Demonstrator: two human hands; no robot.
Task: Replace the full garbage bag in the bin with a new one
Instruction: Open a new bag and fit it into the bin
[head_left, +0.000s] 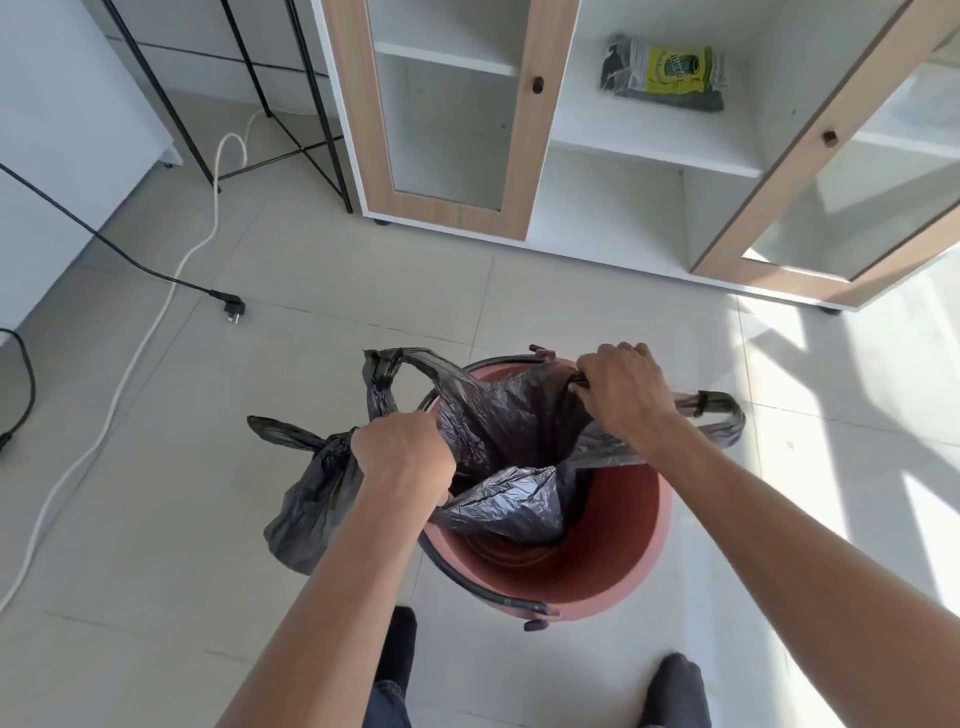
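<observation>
A white cabinet (623, 218) is standing open behind the red bin (597, 571), which is sitting on the tiles. A new black bag (514, 415) is hanging into it, both hands gripping its edge. The left hand (402, 452) is also, apparently, holding the tied full bag (306, 499) beside the bin; the right hand (623, 389) is pinching the far rim.

Bin (613, 577) is a reddish terracotta with a black handle (467, 577). Both bags are crinkly black, the tied one (306, 509) and the open one (514, 415). Floor tiles (208, 545) pale grey-beige. Cabinet (644, 150) is white inside, light wood-grain door frames (530, 130). Packet (670, 73) on the shelf is yellow and dark grey. One white cable (124, 374), one black (130, 260). Socks (675, 686) dark.
</observation>
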